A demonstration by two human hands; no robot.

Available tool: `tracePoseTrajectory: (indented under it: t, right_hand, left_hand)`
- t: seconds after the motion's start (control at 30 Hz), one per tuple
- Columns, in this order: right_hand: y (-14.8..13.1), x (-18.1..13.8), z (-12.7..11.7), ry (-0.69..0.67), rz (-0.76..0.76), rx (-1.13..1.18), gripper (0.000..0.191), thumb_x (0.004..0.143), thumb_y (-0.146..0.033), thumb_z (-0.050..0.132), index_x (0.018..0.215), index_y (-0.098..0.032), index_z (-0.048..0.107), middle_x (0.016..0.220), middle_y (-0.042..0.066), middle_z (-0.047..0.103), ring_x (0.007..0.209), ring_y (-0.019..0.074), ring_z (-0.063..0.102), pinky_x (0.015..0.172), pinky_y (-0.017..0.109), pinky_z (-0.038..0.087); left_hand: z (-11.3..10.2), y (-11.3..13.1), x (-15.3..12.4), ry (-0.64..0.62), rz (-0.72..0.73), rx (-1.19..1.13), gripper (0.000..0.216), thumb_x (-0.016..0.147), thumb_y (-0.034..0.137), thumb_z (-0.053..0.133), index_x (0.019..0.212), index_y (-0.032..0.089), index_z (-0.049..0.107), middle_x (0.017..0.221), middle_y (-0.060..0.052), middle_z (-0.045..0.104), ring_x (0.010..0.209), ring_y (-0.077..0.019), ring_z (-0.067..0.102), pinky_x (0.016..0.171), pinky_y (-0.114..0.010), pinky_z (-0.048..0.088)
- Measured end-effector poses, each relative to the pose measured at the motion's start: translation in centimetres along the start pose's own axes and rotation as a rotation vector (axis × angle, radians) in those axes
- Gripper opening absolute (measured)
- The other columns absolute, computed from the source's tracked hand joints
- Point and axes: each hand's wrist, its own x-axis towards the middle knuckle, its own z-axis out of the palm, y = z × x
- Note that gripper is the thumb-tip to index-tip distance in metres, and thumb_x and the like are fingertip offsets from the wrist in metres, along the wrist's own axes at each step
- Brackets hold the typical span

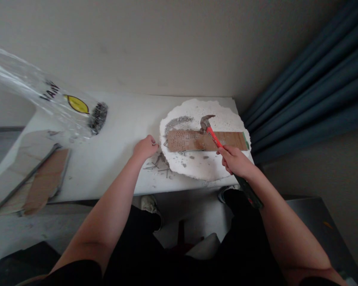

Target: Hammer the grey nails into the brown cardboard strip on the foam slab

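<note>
My right hand [234, 159] is wrapped round the red and black handle of a claw hammer [214, 136]. Its metal head lies over a brown wooden board [228, 140], whose left half is dotted with many small holes or nail heads. Under the board is a round white slab [197, 170] with a ragged edge, strewn with grey debris. At the slab's left edge my left hand [146, 147] is closed, fingertips pinched; what they hold, if anything, is too small to make out. Loose nails [159, 162] lie just below that hand.
A clear plastic bag [77, 104] with dark contents at its bottom lies at the table's left. Nearer me are wooden pieces [46, 180] and a long metal bar [25, 179]. The white table [107, 167] meets a wall behind; a blue curtain [316, 75] hangs at right.
</note>
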Motion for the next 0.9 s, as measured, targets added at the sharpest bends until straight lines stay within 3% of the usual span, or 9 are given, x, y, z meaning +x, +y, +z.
tracePoseTrajectory:
  t: [0.1, 0.17, 0.37, 0.47, 0.57, 0.63, 0.7, 0.77, 0.9]
  right_hand:
    - [0.3, 0.2, 0.1, 0.001, 0.014, 0.000, 0.022, 0.105, -0.037, 0.046, 0.093, -0.020, 0.055, 0.052, -0.008, 0.043, 0.033, 0.0082, 0.040, 0.030, 0.020, 0.032]
    - [0.3, 0.2, 0.2, 0.000, 0.019, 0.010, 0.022, 0.105, -0.036, 0.045, 0.093, -0.020, 0.055, 0.052, -0.008, 0.043, 0.033, 0.0082, 0.040, 0.031, 0.020, 0.032]
    - [0.3, 0.1, 0.2, -0.005, -0.004, -0.009, 0.022, 0.105, -0.037, 0.045, 0.093, -0.021, 0.054, 0.053, -0.008, 0.044, 0.034, 0.0087, 0.042, 0.031, 0.020, 0.032]
    - [0.4, 0.1, 0.2, -0.005, -0.013, -0.028, 0.023, 0.105, -0.038, 0.044, 0.093, -0.020, 0.054, 0.054, -0.007, 0.045, 0.034, 0.0093, 0.042, 0.031, 0.021, 0.032]
    - [0.3, 0.1, 0.3, 0.003, -0.015, -0.057, 0.024, 0.104, -0.040, 0.045, 0.093, -0.020, 0.054, 0.054, -0.007, 0.045, 0.035, 0.0100, 0.044, 0.031, 0.021, 0.033]
    - [0.2, 0.1, 0.3, 0.002, -0.019, -0.070, 0.025, 0.104, -0.040, 0.044, 0.093, -0.020, 0.054, 0.054, -0.006, 0.046, 0.034, 0.0102, 0.045, 0.031, 0.021, 0.033]
    - [0.2, 0.1, 0.3, -0.007, -0.026, -0.073, 0.025, 0.105, -0.039, 0.044, 0.094, -0.020, 0.054, 0.054, -0.006, 0.046, 0.034, 0.0102, 0.044, 0.031, 0.021, 0.032]
    - [0.2, 0.1, 0.3, -0.006, -0.025, -0.072, 0.024, 0.105, -0.040, 0.044, 0.095, -0.020, 0.054, 0.054, -0.007, 0.046, 0.035, 0.0104, 0.045, 0.031, 0.021, 0.032]
    - [0.2, 0.0, 0.2, -0.003, -0.007, -0.068, 0.024, 0.105, -0.040, 0.045, 0.097, -0.020, 0.054, 0.053, -0.007, 0.046, 0.035, 0.0110, 0.045, 0.032, 0.021, 0.033]
  left_hand:
    - [0.5, -0.1, -0.7, -0.306, 0.044, 0.216, 0.026, 0.080, 0.042, 0.064, 0.092, 0.021, 0.074, 0.099, -0.014, 0.078, 0.097, -0.0323, 0.071, 0.078, -0.037, 0.052]
    - [0.8, 0.1, -1.2, -0.408, 0.075, 0.274, 0.028, 0.078, 0.045, 0.066, 0.090, 0.022, 0.076, 0.101, -0.014, 0.078, 0.099, -0.0335, 0.072, 0.078, -0.037, 0.052]
    - [0.9, -0.3, -1.0, -0.396, 0.071, 0.267, 0.014, 0.074, 0.033, 0.070, 0.079, 0.021, 0.073, 0.096, -0.014, 0.078, 0.094, -0.0322, 0.072, 0.074, -0.036, 0.051]
    - [-0.2, -0.9, 0.0, -0.284, 0.039, 0.117, 0.012, 0.078, 0.026, 0.068, 0.068, 0.021, 0.064, 0.076, -0.010, 0.073, 0.079, -0.0270, 0.069, 0.070, -0.035, 0.048]
    - [-1.3, 0.1, 0.7, 0.092, 0.035, -0.304, 0.010, 0.083, 0.017, 0.064, 0.076, 0.021, 0.058, 0.068, -0.002, 0.067, 0.067, -0.0183, 0.063, 0.066, -0.031, 0.047]
    - [-1.5, 1.9, 0.7, 0.346, 0.175, -0.660, 0.009, 0.087, 0.013, 0.060, 0.089, 0.021, 0.057, 0.074, 0.001, 0.067, 0.066, -0.0134, 0.062, 0.066, -0.027, 0.048]
    - [-1.1, 4.5, 0.0, 0.377, 0.271, -0.741, 0.010, 0.093, 0.017, 0.056, 0.101, 0.022, 0.056, 0.083, 0.002, 0.069, 0.069, -0.0108, 0.064, 0.065, -0.024, 0.049]
    - [-0.4, 7.2, -1.0, 0.387, 0.426, -0.778, 0.008, 0.093, 0.021, 0.059, 0.101, 0.021, 0.059, 0.085, 0.001, 0.070, 0.073, -0.0116, 0.065, 0.067, -0.024, 0.052]
    - [1.2, 10.8, -2.4, 0.333, 0.603, -0.655, 0.012, 0.095, 0.024, 0.059, 0.105, 0.021, 0.065, 0.095, -0.003, 0.074, 0.083, -0.0146, 0.069, 0.080, -0.029, 0.056]
